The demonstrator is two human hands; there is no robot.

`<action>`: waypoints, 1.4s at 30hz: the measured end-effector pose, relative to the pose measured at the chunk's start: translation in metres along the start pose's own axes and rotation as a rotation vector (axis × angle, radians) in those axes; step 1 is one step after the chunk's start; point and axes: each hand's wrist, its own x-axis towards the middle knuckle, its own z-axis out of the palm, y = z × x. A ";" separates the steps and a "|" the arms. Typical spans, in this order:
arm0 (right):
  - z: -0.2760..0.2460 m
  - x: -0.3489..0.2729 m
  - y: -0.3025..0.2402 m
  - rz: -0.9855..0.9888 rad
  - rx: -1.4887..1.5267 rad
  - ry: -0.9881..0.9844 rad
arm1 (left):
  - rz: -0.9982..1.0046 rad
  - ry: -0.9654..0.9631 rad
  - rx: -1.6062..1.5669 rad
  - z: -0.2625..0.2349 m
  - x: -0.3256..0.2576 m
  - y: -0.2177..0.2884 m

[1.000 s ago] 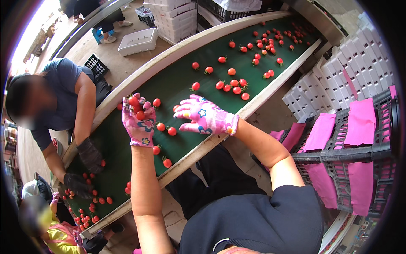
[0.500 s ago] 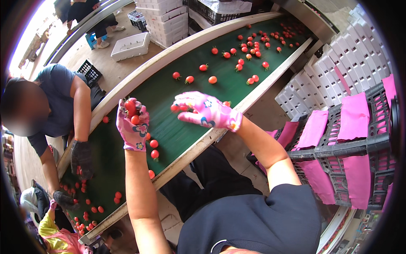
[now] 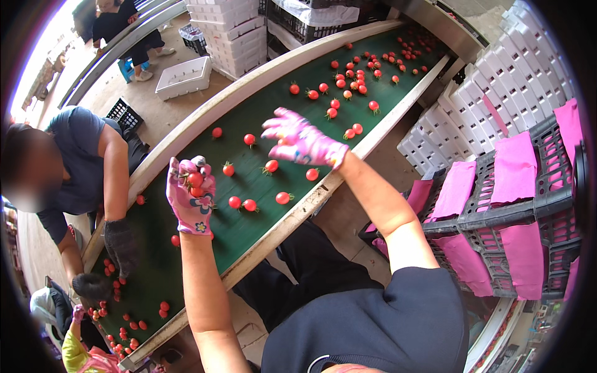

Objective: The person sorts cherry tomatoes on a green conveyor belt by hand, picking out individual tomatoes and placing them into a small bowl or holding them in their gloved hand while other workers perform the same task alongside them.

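Cherry tomatoes (image 3: 271, 166) lie scattered along a green conveyor belt (image 3: 261, 121) that slants from far right to near left. My left hand (image 3: 191, 202), in a pink flowered glove, is raised over the belt with its fingers curled round a few red cherry tomatoes (image 3: 194, 179). Also gloved in pink, my right hand (image 3: 305, 140) hovers palm down over the middle of the belt, fingers stretched out and apart. A bit of red shows between its thumb and fingers; whether the glove touches that tomato is unclear.
Across the belt a co-worker's dark-gloved hand (image 3: 93, 286) reaches among tomatoes at the belt's lower end. Black crates (image 3: 497, 214) with pink sheets and stacked white crates (image 3: 497, 105) stand at right. A pale rail (image 3: 280, 239) edges the belt's near side.
Tomatoes on the belt have shifted toward the lower left. My right hand has moved slightly up and right, its fingers spreading. My left hand has dropped a little, still holding tomatoes.
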 end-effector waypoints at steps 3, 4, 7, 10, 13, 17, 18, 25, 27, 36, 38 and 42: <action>-0.024 -0.026 0.054 0.326 -0.386 0.148 | -0.096 -0.008 -0.054 0.013 -0.001 -0.008; -0.026 -0.037 0.067 0.473 -0.564 0.173 | -0.090 0.016 -0.025 0.021 -0.003 -0.011; -0.029 -0.041 0.050 0.845 -0.336 -0.204 | -0.058 0.076 0.018 0.016 -0.004 -0.012; -0.016 -0.043 0.032 0.441 -0.195 -0.220 | -0.015 0.156 0.022 0.013 -0.003 -0.010; -0.012 -0.030 0.024 0.188 0.173 -0.147 | 0.011 0.173 0.000 0.008 -0.001 -0.008; -0.002 0.008 0.069 0.297 -0.363 0.110 | 0.014 0.180 0.040 0.011 0.001 -0.009; 0.006 0.021 0.078 0.480 -0.518 0.091 | 0.008 0.161 0.040 0.007 0.002 -0.009; 0.037 0.037 0.012 0.005 -0.110 -0.041 | 0.017 0.199 0.063 0.005 0.001 -0.005; 0.025 0.032 -0.007 -0.165 0.247 -0.047 | 0.035 0.137 0.059 0.003 -0.002 -0.005; -0.030 -0.010 0.128 0.593 -0.215 0.409 | 0.021 0.156 0.078 0.008 -0.001 -0.008; -0.037 -0.012 0.140 0.647 -0.236 0.299 | 0.015 0.154 0.080 0.010 -0.002 -0.009; -0.030 -0.001 0.147 0.695 -0.381 0.046 | 0.011 0.186 0.097 0.006 0.001 -0.008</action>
